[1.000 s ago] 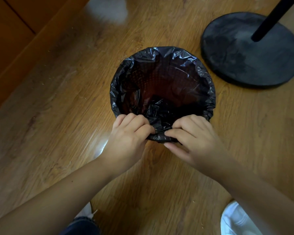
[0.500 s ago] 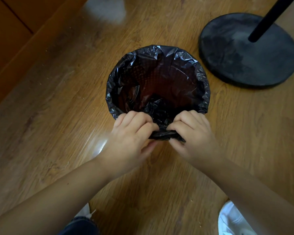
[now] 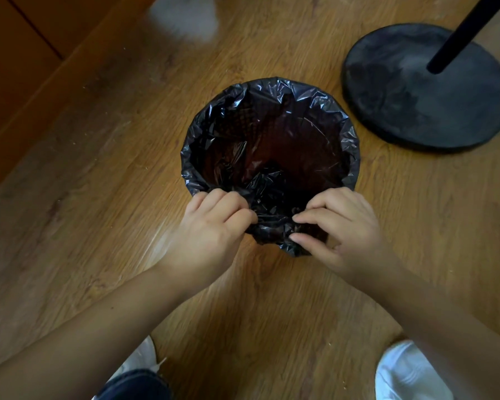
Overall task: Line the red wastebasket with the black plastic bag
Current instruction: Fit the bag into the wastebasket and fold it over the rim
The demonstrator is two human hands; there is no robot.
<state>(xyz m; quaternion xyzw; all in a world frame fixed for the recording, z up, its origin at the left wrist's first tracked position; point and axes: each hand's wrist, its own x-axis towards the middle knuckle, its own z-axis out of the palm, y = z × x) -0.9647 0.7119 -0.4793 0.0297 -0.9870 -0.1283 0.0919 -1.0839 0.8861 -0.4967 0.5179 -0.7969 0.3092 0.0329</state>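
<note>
The black plastic bag (image 3: 344,119) lies inside the round wastebasket on the wooden floor, its edge folded over the rim all around. The basket's red mesh wall (image 3: 295,140) shows dimly through the thin plastic; its outside is hidden. At the near rim, my left hand (image 3: 211,232) and my right hand (image 3: 341,229) each pinch a bunch of the bag's gathered slack, a few centimetres apart. The bunched plastic hangs over the near edge between them.
A black round stand base (image 3: 410,111) with a slanting pole (image 3: 462,33) sits close to the basket's far right. A wooden cabinet front (image 3: 26,53) runs along the left. White shoes (image 3: 407,373) and a trouser knee are at the bottom edge.
The bunched slack at the near rim has been pulled further down over the edge. My hands have drawn slightly apart while still pinching it. The view has shifted a little.
</note>
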